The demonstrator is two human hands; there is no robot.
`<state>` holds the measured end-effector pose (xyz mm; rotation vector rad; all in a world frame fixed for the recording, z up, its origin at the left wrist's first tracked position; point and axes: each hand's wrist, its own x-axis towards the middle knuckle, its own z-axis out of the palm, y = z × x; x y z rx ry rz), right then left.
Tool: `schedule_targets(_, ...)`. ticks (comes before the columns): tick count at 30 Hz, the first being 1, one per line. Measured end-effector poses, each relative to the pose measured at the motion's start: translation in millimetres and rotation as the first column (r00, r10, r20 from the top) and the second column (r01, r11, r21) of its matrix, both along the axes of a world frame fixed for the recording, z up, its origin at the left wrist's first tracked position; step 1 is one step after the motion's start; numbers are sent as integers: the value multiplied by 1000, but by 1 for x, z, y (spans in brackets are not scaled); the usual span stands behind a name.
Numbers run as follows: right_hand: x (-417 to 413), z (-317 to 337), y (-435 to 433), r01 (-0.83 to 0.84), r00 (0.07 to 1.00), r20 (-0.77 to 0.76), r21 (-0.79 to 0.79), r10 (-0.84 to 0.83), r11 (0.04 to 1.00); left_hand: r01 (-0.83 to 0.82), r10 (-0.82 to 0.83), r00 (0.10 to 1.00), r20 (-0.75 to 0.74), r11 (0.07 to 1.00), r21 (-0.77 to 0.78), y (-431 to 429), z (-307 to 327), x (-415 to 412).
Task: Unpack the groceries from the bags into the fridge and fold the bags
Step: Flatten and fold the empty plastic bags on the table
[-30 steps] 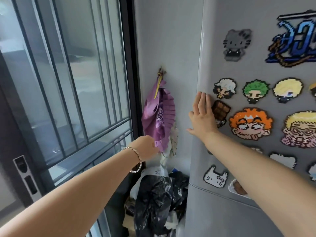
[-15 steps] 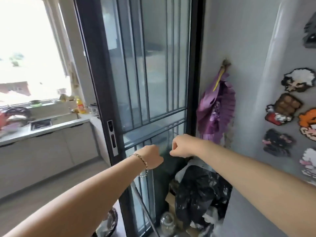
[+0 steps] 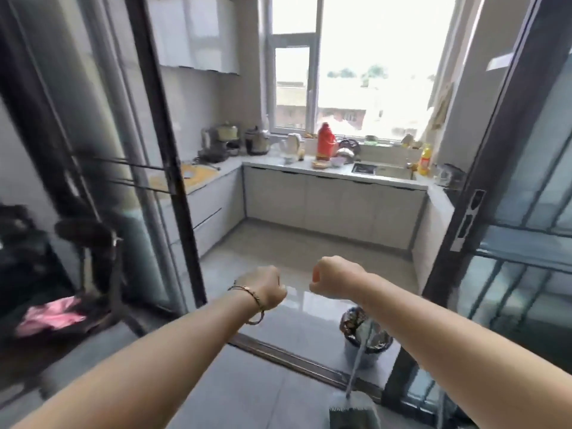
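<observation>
Which of the things here is a grocery bag I cannot tell: the likeliest is a crumpled pink bundle [image 3: 49,317] (bag or cloth, too blurred to say), lying low behind the left glass door panel [image 3: 161,150], left of the sliding-door track [image 3: 297,360].

Above the track, both arms reach forward. The left hand [image 3: 263,287], with a bracelet [image 3: 253,301] on its wrist, and the right hand [image 3: 332,278] are held near each other but apart. The fingers of each are curled in, and nothing shows in either grip.

Just beyond the track's right end stands a lined waste bin [image 3: 365,342]. A long-handled brush [image 3: 353,413] crosses the track there, its head on the near side.

Far beyond the track, under the window, the kitchen desk [image 3: 334,170] carries a red flask [image 3: 325,142] and a yellow bottle [image 3: 424,159].
</observation>
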<state>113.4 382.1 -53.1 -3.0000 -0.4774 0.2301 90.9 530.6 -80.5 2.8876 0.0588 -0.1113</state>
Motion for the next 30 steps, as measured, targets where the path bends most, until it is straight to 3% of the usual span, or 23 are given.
schedule_targets(6,-52,-16,175,-363,931,-38,32,364,931,-387,388,921,-31,921,38,161,-5,-105)
schedule_targets(13,-150,-36,382,-642,760,-116,18,639,767,-685,686,724,-70,727,48,344,-12,-248)
schedule_targets(22,-250,-57,634,-773,627,-112,35,771,634,-824,825,566,3,565,34,557,-6,-385)
schedule_targets(30,-282,-76,803,-848,520,-116,45,846,527,-899,900,436,13,436,-26,714,-34,-439)
